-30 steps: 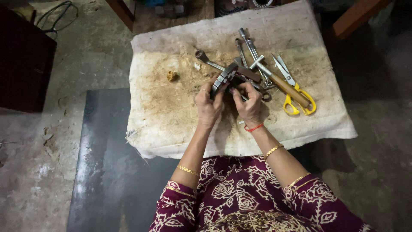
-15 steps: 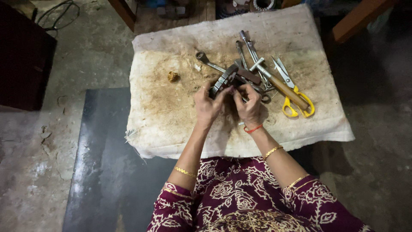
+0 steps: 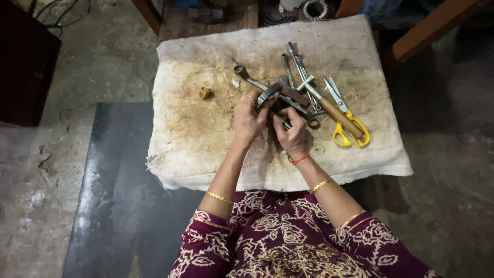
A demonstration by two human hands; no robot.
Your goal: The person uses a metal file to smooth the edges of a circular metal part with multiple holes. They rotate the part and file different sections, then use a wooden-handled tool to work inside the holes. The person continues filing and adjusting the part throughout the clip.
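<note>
Both forearms are reaching forward, converging — left hand [image 3: 249, 117] and right hand [image 3: 292, 135] are sitting close together, fingers curling inward in a grip, wrists slightly bent.

The light is dim and soft, strongest on the cloth [image 3: 206, 134] in the middle; the corners fall dark; the floor [image 3: 98, 67] shows faint glare; focus is sharp.

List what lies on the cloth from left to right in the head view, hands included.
Yellowish lump → left hand → right hand, both on a dark metal part → wooden-handled hammer → yellow-handled scissors.
</note>
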